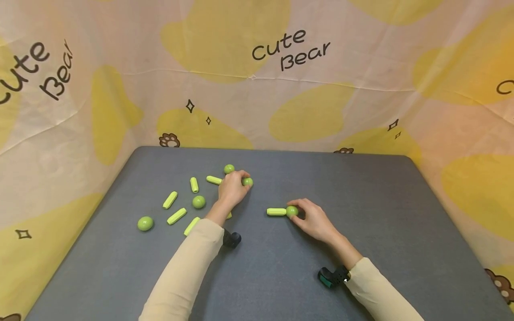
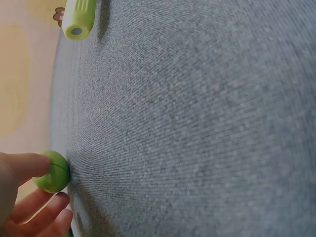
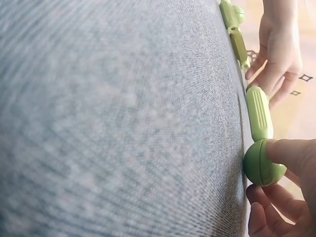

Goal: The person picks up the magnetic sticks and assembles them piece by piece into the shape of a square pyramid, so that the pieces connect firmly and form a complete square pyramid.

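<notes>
My left hand (image 1: 232,188) pinches a glossy green ball (image 1: 247,182) on the grey tabletop. In the left wrist view, the thumb lies over this ball's seam (image 2: 52,174). To the right, my right hand (image 1: 315,222) grips another green ball (image 1: 292,211) between thumb and fingers. A light green ribbed rod (image 1: 276,211) lies flat, its end touching that ball. Behind the left hand are a third ball (image 1: 229,169) and a rod (image 1: 214,179) partly covered by the hand. One rod's end (image 2: 76,31) shows a grey disc in the left wrist view.
Left of the left arm lie several light green rods (image 1: 176,216) and two more balls, one nearer the middle (image 1: 198,202) and one farther left (image 1: 145,223). The left sleeve and wrist hide parts of other rods. Patterned cloth walls (image 1: 305,107) border the grey table (image 1: 381,191).
</notes>
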`<action>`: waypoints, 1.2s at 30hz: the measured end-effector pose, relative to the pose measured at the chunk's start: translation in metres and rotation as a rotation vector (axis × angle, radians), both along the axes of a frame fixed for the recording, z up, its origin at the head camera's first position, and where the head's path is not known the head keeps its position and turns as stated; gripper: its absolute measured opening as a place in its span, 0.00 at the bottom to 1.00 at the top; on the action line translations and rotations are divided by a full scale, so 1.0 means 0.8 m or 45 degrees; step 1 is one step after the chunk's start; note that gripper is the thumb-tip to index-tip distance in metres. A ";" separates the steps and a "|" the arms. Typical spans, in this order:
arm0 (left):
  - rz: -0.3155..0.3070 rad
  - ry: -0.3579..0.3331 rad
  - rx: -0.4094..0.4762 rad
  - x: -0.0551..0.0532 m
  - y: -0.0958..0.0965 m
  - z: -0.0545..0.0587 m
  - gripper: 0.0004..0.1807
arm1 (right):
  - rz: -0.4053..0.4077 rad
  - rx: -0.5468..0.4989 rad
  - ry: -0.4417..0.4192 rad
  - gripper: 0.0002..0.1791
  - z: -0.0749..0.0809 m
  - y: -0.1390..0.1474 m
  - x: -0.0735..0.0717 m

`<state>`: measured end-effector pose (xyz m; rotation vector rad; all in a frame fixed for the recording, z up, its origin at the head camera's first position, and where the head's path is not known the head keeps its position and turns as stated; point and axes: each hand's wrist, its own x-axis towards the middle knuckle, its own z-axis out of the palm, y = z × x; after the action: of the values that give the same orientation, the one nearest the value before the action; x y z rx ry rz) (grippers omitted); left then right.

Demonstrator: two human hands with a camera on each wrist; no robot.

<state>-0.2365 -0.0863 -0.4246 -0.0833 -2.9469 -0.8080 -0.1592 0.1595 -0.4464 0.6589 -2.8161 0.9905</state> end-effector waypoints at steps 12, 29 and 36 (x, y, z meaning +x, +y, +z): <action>-0.056 0.041 -0.013 0.008 0.002 0.005 0.14 | 0.003 -0.008 0.001 0.18 0.000 0.000 -0.001; -0.190 0.129 0.034 0.047 -0.001 0.010 0.12 | -0.004 0.001 0.009 0.18 -0.001 -0.002 -0.002; -0.260 0.134 0.021 0.063 -0.001 0.005 0.12 | -0.002 -0.004 0.013 0.17 -0.001 -0.002 -0.001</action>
<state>-0.1862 -0.0868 -0.4209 -0.4182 -2.8643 -0.8234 -0.1601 0.1578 -0.4473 0.6597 -2.8053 0.9889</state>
